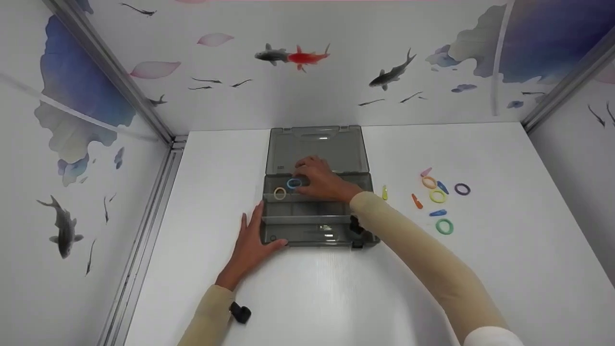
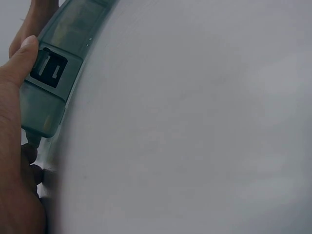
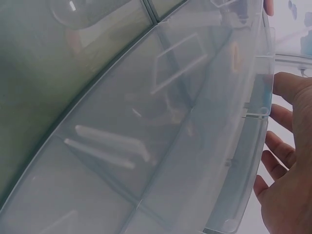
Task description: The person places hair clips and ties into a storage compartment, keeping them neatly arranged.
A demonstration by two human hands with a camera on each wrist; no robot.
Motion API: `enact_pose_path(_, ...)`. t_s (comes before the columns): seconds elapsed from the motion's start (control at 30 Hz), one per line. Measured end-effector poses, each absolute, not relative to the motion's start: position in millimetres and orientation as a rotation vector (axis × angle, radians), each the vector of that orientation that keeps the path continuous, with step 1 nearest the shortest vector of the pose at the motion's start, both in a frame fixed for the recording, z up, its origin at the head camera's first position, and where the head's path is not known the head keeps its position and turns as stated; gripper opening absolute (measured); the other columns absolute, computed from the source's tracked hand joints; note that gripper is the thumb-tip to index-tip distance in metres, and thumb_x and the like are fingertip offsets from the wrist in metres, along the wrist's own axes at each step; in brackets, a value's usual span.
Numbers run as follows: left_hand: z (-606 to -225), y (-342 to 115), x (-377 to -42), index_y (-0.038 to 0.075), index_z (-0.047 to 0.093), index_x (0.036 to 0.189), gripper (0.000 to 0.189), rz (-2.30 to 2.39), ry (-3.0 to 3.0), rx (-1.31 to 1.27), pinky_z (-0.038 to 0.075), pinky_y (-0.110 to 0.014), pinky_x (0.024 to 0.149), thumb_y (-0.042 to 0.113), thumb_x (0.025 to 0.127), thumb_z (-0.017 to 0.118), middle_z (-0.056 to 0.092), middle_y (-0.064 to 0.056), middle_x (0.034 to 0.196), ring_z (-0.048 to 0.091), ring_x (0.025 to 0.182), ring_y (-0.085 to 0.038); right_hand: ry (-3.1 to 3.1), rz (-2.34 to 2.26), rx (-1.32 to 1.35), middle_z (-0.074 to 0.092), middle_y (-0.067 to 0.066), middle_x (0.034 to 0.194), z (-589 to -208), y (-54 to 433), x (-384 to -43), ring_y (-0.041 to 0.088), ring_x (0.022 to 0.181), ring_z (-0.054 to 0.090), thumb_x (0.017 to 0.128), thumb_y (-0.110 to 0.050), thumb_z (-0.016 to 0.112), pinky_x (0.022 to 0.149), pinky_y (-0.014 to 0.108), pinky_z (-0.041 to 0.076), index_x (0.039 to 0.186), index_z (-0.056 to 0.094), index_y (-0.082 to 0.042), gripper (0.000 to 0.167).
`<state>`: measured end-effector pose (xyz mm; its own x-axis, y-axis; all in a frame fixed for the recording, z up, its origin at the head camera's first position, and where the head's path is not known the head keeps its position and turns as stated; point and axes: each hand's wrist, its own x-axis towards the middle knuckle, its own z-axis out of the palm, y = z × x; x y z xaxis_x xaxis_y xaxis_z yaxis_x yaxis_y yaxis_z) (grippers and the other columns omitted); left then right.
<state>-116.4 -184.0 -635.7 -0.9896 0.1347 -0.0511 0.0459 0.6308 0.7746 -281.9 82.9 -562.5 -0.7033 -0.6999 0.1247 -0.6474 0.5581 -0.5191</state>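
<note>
A smoky translucent compartment box lies on the white table with its lid folded back. My left hand holds its near left corner, thumb on the front wall near a dark latch and fingers along the left side. Over the back compartment, my right hand pinches a blue ring by the thumb and index fingertips. A pale orange ring sits just left of it in that compartment. In the right wrist view, the clear divider stands before the right hand's fingertips.
Right of the box lie a yellow-green hair clip, an orange clip, blue clips, a pink clip, and yellow, orange, green and purple rings. Patterned walls enclose the table.
</note>
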Motion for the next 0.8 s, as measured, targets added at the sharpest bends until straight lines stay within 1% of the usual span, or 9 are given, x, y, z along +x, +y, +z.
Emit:
enact_pose_path(0.2,-635,-183,-116,0.034,0.011,0.179,0.122,1.301,2.745,0.153,0.019,-0.079,0.126,0.067,0.089,0.086,0.015,-0.005,0.185,-0.006,0.168,-0.05,2.673,-0.826,-1.135,0.061,0.018,0.15,-562,83,-281,0.037,0.144,0.048,0.103,-0.029,0.082,0.12,0.061,0.036,0.134,0.075,-0.002,0.041)
enact_pose_path(0.4,-635,-185,-116,0.033,0.01,0.179,0.122,1.303,2.751,0.178,0.02,-0.079,0.126,0.067,0.089,0.085,0.015,-0.006,0.185,-0.005,0.167,-0.052,2.669,-0.841,-1.153,0.06,0.019,0.151,-565,86,-282,0.039,0.145,0.048,0.103,-0.031,0.082,0.12,0.064,0.036,0.137,0.074,-0.003,0.045)
enact_pose_path(0.53,-636,-184,-117,0.032,0.01,0.179,0.122,1.301,2.755,0.193,0.02,-0.079,0.125,0.067,0.089,0.085,0.014,-0.009,0.185,-0.005,0.167,-0.053,2.696,-0.868,-1.181,0.061,0.022,0.15,-566,93,-281,0.041,0.144,0.049,0.102,-0.029,0.084,0.119,0.066,0.037,0.135,0.075,-0.002,0.044)
enact_pose_path(0.67,-636,-185,-117,0.033,0.01,0.179,0.123,1.305,2.753,0.183,0.019,-0.078,0.127,0.065,0.089,0.086,0.014,-0.008,0.185,-0.006,0.167,-0.051,2.68,-0.935,-1.172,0.06,0.024,0.151,-563,101,-279,0.042,0.144,0.049,0.101,-0.025,0.085,0.12,0.066,0.036,0.133,0.075,-0.001,0.041)
enact_pose_path(0.8,-636,-183,-117,0.033,0.011,0.179,0.122,1.318,2.741,0.161,0.019,-0.079,0.126,0.064,0.089,0.087,0.014,-0.007,0.185,-0.006,0.168,-0.05,2.661,-0.994,-1.143,0.059,0.026,0.152,-559,112,-275,0.042,0.145,0.048,0.103,-0.024,0.082,0.122,0.065,0.034,0.134,0.075,-0.001,0.038)
